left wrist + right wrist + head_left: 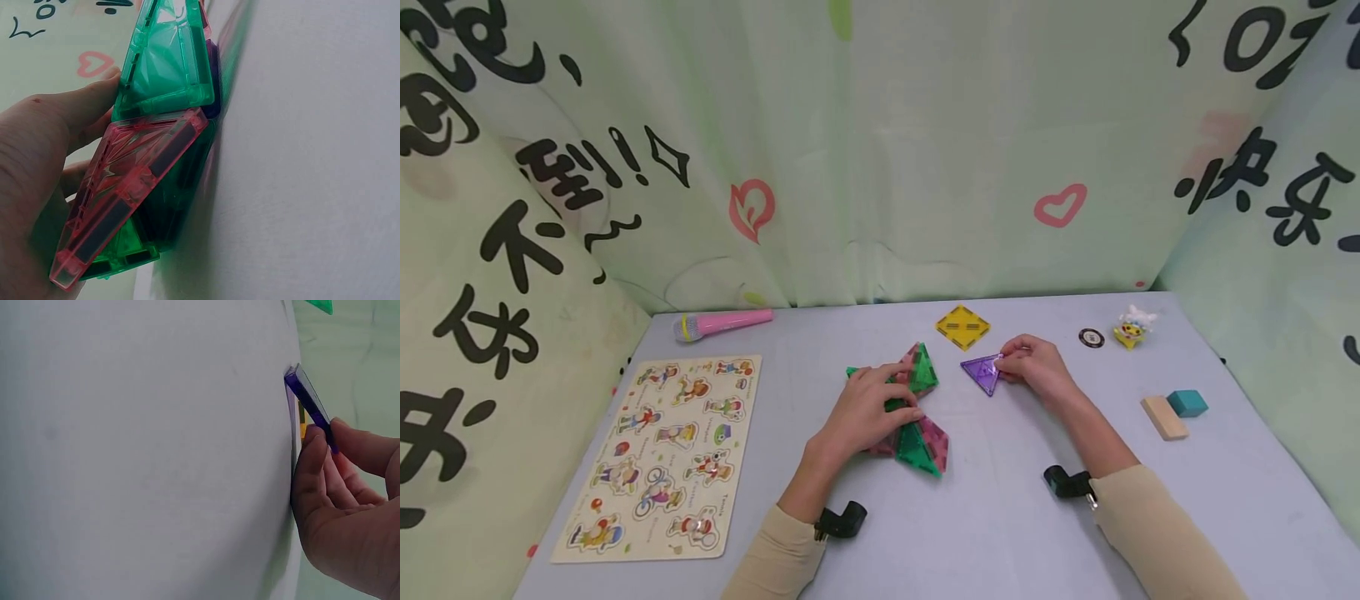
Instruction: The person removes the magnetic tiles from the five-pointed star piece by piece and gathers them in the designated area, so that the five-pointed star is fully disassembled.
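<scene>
Near the middle of the table, my left hand holds a built shape of green and red translucent magnetic tiles. In the left wrist view, the thumb lies along a green tile and other fingers are partly hidden behind a red tile. My right hand pinches a purple triangular magnetic tile by one corner, to the right of the built shape and apart from it. Seen from the right wrist, the purple tile stands edge-on and tilted between thumb and fingers.
A yellow square tile lies behind both hands. To the left are a puzzle board and a pink toy microphone. On the right sit a black disc, a small yellow figure, a wooden block and a teal block.
</scene>
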Demonstrator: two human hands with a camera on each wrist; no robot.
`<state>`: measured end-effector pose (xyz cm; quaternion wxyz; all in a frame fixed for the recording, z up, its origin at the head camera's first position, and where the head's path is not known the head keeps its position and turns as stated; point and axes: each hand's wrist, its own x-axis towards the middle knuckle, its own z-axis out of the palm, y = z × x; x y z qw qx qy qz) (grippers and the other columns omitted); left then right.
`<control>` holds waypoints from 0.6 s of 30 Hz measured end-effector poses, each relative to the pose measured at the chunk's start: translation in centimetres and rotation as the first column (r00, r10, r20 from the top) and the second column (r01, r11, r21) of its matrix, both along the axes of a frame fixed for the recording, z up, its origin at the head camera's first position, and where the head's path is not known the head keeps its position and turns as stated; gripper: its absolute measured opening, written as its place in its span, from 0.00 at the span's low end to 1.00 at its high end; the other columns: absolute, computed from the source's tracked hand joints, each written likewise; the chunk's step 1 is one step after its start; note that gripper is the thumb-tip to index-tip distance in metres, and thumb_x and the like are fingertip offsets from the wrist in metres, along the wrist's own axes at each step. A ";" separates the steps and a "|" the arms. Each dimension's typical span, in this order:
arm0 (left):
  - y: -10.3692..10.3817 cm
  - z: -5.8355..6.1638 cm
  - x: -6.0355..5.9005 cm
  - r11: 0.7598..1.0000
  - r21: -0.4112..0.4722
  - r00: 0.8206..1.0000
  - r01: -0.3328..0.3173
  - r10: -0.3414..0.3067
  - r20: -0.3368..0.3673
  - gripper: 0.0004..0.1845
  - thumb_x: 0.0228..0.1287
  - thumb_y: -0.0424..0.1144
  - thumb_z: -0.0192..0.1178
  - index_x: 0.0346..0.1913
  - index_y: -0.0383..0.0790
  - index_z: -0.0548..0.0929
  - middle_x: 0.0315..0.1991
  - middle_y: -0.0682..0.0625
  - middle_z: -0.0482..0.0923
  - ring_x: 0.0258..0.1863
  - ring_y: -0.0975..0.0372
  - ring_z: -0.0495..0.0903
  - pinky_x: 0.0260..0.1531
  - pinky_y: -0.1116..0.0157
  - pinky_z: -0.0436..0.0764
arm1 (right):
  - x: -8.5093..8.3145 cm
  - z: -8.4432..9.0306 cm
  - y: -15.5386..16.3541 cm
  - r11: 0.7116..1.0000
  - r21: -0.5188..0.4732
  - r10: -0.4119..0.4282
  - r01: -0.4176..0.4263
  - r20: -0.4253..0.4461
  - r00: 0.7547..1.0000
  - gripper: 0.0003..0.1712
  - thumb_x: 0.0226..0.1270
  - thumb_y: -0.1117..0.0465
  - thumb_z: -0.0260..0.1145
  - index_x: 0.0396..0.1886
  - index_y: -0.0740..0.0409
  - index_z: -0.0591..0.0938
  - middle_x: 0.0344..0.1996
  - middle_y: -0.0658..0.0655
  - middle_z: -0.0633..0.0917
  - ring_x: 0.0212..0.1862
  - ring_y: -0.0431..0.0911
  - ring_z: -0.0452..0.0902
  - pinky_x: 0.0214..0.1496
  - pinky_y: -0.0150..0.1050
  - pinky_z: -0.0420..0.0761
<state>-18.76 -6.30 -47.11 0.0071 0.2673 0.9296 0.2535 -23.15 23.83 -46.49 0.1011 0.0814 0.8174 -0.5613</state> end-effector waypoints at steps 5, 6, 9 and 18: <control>-0.1 0.1 0.1 1.000 0.004 1.000 0.002 -0.002 -0.003 0.12 0.64 0.57 0.64 0.40 0.56 0.89 0.72 0.56 0.69 0.73 0.60 0.65 0.74 0.47 0.58 | -0.5 0.1 -0.9 0.987 0.158 0.012 -0.008 -0.026 1.000 0.15 0.67 0.64 0.67 0.47 0.68 0.77 0.30 0.55 0.83 0.29 0.40 0.81 0.35 0.30 0.84; -0.1 0.1 0.1 1.000 0.006 1.000 0.003 -0.003 -0.005 0.12 0.64 0.57 0.64 0.40 0.56 0.89 0.72 0.56 0.69 0.73 0.60 0.65 0.74 0.47 0.58 | -0.6 0.1 -1.0 0.981 0.193 0.019 -0.013 -0.030 0.999 0.14 0.67 0.64 0.67 0.46 0.68 0.77 0.30 0.55 0.83 0.29 0.40 0.80 0.34 0.30 0.84; -0.2 0.1 0.1 1.000 0.011 1.000 0.007 -0.007 -0.005 0.12 0.64 0.57 0.64 0.39 0.56 0.89 0.71 0.55 0.69 0.73 0.61 0.65 0.74 0.47 0.58 | -0.9 0.3 -1.3 0.958 0.284 0.038 -0.028 -0.033 0.999 0.12 0.67 0.62 0.67 0.43 0.67 0.78 0.29 0.57 0.83 0.26 0.42 0.78 0.31 0.30 0.82; -0.1 0.1 0.0 1.000 -0.003 1.000 0.011 -0.011 -0.010 0.12 0.64 0.58 0.63 0.40 0.57 0.89 0.71 0.56 0.70 0.72 0.62 0.66 0.74 0.48 0.58 | -3.3 -0.1 -2.0 0.903 0.429 0.073 0.019 -0.198 0.977 0.12 0.71 0.60 0.62 0.46 0.63 0.85 0.42 0.63 0.86 0.42 0.52 0.76 0.46 0.42 0.79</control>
